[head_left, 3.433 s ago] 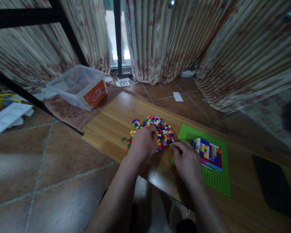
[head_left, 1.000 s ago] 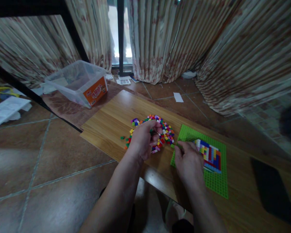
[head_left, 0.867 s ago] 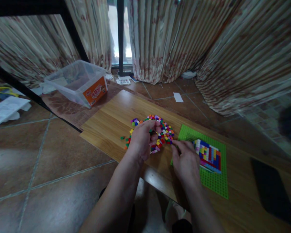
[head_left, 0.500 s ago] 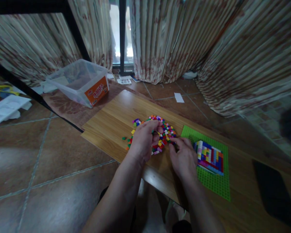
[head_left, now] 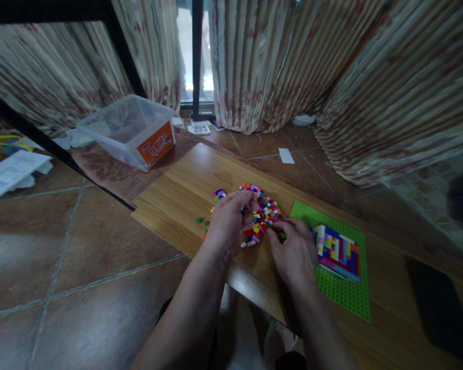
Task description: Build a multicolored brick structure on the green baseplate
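Pleated cloth curtains (head_left: 247, 77), striped and blotched with reddish print, hang in several folds too bunched to count. Below them I see one long wooden table (head_left: 189, 180), smooth and plank-grained. One see-through plastic tub (head_left: 125, 155) with slanting walls and a single orange label sits beyond its far left end. On the table's right part lies one flat black slab (head_left: 440, 308), blurred, and nearer the hands one green studded baseplate (head_left: 343, 298).

Two bare hands are at work, apart from each other. The left hand (head_left: 227, 221) curls loosely over the pile; the right hand (head_left: 295, 252) has thumb and forefinger close together at the pile's right edge. I can't tell whether either grips a brick.

One blocky, many-coloured build (head_left: 337, 249) stands on the baseplate, just right of the right hand. The loose plastic bricks (head_left: 268, 205), small, hard-edged, too many to count, spread under and between the hands. One green brick (head_left: 199, 220) lies left of the left hand.
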Demonstrator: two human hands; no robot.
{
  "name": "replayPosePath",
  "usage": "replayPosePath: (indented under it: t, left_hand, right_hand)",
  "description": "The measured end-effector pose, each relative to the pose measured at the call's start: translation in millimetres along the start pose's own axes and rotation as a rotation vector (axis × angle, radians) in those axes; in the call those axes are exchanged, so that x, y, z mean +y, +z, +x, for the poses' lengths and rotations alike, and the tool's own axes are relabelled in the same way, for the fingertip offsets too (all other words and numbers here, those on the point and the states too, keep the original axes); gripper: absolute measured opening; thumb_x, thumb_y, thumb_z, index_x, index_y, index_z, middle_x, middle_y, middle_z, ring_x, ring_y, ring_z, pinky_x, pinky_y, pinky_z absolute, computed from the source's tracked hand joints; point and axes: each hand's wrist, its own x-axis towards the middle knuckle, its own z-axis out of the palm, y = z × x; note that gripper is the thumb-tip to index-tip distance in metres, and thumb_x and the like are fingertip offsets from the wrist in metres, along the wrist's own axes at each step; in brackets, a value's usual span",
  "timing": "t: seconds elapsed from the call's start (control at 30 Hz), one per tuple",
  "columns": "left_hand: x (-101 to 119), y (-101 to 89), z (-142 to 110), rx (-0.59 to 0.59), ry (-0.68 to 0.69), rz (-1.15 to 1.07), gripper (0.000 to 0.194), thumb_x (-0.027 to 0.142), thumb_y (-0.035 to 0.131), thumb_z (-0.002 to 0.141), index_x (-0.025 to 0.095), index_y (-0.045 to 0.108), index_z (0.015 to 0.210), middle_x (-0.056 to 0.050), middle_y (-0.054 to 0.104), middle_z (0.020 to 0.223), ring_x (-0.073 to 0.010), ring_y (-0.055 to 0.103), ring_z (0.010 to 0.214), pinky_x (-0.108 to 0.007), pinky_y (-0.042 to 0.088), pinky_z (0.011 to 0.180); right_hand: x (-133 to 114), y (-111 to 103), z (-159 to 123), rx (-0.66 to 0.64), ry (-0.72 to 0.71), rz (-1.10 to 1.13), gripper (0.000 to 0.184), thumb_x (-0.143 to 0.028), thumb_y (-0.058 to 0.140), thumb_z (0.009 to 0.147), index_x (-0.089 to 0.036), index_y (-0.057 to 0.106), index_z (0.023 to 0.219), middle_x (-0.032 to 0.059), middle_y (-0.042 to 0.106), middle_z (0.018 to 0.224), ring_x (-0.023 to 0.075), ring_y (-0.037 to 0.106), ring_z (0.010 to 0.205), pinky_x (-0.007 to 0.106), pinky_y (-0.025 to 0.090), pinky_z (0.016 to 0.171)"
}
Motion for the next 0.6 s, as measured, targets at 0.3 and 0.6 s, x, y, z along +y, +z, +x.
replayPosePath:
  t: [0.3,0.6]
  left_hand:
    - [-2.4,1.5,-1.2,-0.011,0.013,0.015,0.006,0.019,0.058,0.077,0.014,0.058,0.073,0.002,0.052,0.062,-0.0030,0.032,0.043,-0.018,0.017,0.041]
    - [-11.7,0.4,5.3,0.051,0.088,0.365,0.019,0.026,0.061,0.077,0.015,0.055,0.062,0.004,0.049,0.055,-0.0050,0.033,0.044,-0.020,0.024,0.044]
  right_hand:
    - [-4.4,9.4,3.0,0.065,0.011,-0.025,0.025,-0.040,0.059,0.085,-0.019,0.071,0.089,0.0121,0.062,0.104,0.0278,0.052,0.095,0.043,0.044,0.083]
    - [-6.1,-4.7,2.6,0.115,-0.082,0.115,0.021,-0.029,0.051,0.091,-0.017,0.067,0.096,0.0125,0.064,0.108,0.0270,0.056,0.104,0.044,0.045,0.090]
